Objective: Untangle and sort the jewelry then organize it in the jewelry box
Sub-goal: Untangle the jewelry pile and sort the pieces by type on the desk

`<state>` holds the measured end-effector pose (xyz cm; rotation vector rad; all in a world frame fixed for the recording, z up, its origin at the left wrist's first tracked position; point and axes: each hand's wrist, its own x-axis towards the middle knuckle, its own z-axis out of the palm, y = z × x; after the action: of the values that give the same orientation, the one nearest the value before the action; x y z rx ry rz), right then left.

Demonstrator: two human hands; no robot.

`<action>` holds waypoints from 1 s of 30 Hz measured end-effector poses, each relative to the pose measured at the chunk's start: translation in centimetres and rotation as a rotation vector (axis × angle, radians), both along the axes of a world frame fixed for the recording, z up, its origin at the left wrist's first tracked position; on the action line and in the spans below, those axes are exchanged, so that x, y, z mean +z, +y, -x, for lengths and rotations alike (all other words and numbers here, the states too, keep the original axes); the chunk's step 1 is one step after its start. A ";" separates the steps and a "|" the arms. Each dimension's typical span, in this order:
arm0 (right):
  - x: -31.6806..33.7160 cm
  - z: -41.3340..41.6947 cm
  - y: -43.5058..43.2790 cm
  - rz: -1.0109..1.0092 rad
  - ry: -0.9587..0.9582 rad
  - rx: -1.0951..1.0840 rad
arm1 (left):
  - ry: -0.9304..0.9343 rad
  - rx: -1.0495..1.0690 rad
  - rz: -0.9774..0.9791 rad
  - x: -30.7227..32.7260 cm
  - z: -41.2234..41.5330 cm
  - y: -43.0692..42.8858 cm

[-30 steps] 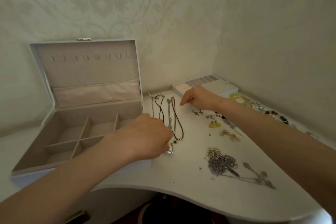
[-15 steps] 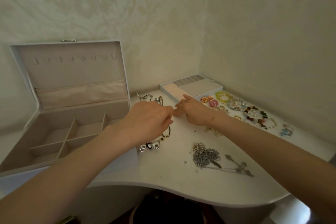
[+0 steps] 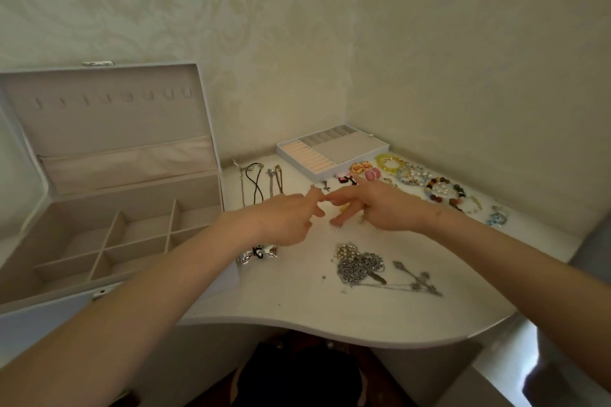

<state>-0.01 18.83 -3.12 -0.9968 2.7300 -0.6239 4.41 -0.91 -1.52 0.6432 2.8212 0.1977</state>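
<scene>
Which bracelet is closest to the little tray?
The yellow-green bracelet, right beside the tray; the pearly bracelet and dark-beaded bracelet lie farther right.

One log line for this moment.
left hand: grip unclear, fingertip touching right hand | right hand: fingers extended | jewelry box: open | silver chain tangle: untouched on table

The jewelry box [image 3: 109,129] is cut off left; whether the hands [image 3: 281,221] [image 3: 383,208] pinch anything is unclear.
</scene>
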 end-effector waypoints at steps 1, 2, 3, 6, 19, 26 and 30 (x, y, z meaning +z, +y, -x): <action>0.1 -0.1 0.3 0.044 -0.011 -0.034 | -0.055 -0.005 0.001 -0.3 0.0 0.3; 0.1 0.0 0.6 0.068 -0.008 -0.067 | -0.098 -0.006 0.007 -0.4 -0.1 0.6; 0.0 0.0 0.8 0.062 0.008 -0.088 | -0.128 -0.004 0.012 -0.7 -0.1 0.9; -0.9 -0.1 1.0 -0.011 0.060 -0.095 | -0.150 0.010 0.015 -1.1 -0.1 1.6; -2.0 -4.3 3.3 0.159 0.076 -0.009 | -0.169 -0.153 -0.003 -1.3 -2.9 0.3; -1.5 -5.6 3.8 0.283 0.152 -0.113 | 0.027 -0.120 -0.310 -1.8 -3.1 0.6; -0.6 -6.6 4.0 0.203 0.135 -0.133 | 0.159 -0.189 -0.301 -2.5 -2.8 1.8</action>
<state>6.57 22.84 -3.70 -0.9346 2.9161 -0.9028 7.17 0.87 -4.05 1.0276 2.8817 0.5669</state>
